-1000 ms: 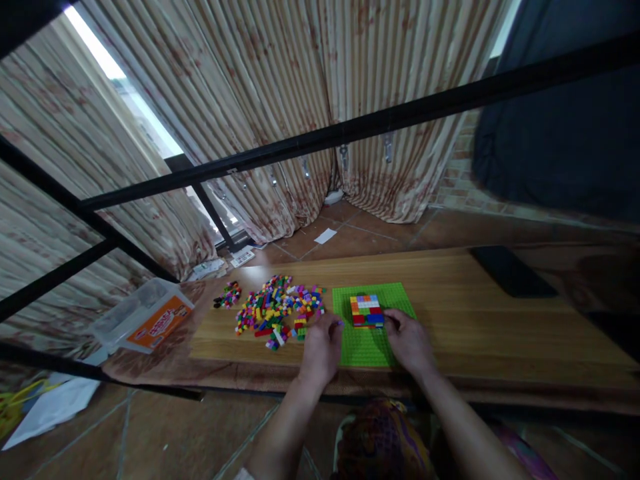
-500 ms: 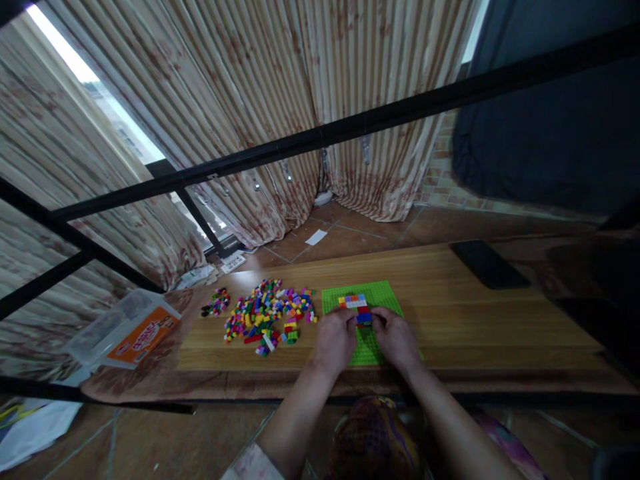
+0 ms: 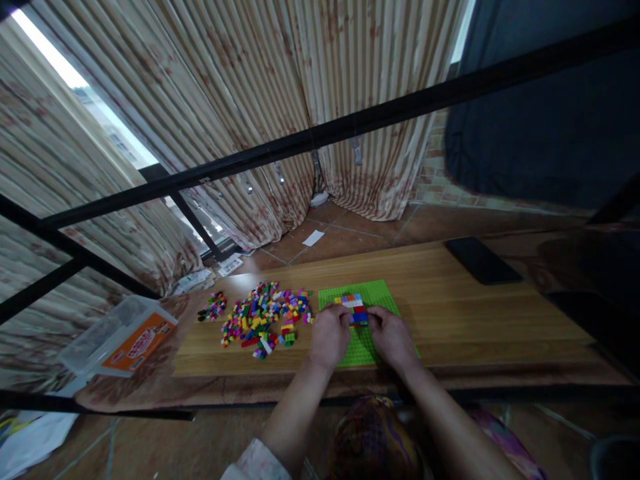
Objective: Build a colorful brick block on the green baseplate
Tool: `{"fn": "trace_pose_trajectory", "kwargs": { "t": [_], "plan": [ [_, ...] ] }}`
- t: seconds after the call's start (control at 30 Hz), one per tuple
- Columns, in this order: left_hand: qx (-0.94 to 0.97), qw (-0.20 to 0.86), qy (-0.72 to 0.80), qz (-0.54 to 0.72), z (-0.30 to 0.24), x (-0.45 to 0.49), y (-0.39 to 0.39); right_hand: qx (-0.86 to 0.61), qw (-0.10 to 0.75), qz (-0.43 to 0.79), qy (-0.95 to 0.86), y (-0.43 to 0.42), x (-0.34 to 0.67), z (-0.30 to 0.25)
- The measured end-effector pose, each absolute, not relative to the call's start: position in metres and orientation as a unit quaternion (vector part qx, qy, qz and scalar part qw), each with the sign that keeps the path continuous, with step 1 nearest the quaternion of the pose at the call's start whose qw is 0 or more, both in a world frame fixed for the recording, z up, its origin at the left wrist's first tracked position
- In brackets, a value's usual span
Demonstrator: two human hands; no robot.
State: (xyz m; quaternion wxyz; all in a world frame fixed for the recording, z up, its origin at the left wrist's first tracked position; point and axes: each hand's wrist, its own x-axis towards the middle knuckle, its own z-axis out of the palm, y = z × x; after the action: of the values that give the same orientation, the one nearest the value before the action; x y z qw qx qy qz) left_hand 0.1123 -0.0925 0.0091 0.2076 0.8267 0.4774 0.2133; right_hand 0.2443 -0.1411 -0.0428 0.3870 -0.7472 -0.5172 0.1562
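Note:
A small block of joined toy bricks [image 3: 357, 310], with orange, purple, white, red and blue rows, sits over the green studded baseplate [image 3: 377, 291]. I cannot tell whether it is pressed onto the studs or held just above them. My left hand [image 3: 330, 337] is closed with its fingertips at the block's left side. On the other side, my right hand [image 3: 393, 337] pinches near the blue bricks at the right edge. The fingers hide parts of the block's sides, and both hands cover some of the plate.
Loose coloured bricks [image 3: 265, 313] lie in a wide pile on the wooden board [image 3: 475, 320], left of the plate. A smaller pile [image 3: 213, 305] is farther left. A clear plastic box [image 3: 120, 333] with an orange label stands beyond. A black phone [image 3: 483, 260] lies at the right.
The whole view has shifted slightly. Both hands stay at the sides of the brick block, with only small finger movement.

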Motion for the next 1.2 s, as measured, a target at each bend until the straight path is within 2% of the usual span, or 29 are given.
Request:
{"fn": "trace_pose_trajectory", "kwargs": {
  "t": [0.5, 0.8, 1.0, 1.2],
  "plan": [
    [0.815, 0.163, 0.459, 0.313, -0.011, 0.113, -0.103, -0.743, 0.407, 0.153, -0.509, -0.140, 0.244, -0.047],
    [0.803, 0.182, 0.467, 0.322, -0.010, 0.114, -0.102, -0.725, 0.458, 0.132, -0.498, -0.141, 0.242, -0.043],
    [0.796, 0.203, 0.464, 0.332, -0.009, 0.115, -0.102, -0.610, 0.518, 0.092, -0.593, -0.148, 0.231, -0.032],
    [0.797, 0.208, 0.460, 0.333, -0.011, 0.115, -0.101, -0.632, 0.477, 0.046, -0.609, -0.145, 0.226, -0.037]
  ]
}}
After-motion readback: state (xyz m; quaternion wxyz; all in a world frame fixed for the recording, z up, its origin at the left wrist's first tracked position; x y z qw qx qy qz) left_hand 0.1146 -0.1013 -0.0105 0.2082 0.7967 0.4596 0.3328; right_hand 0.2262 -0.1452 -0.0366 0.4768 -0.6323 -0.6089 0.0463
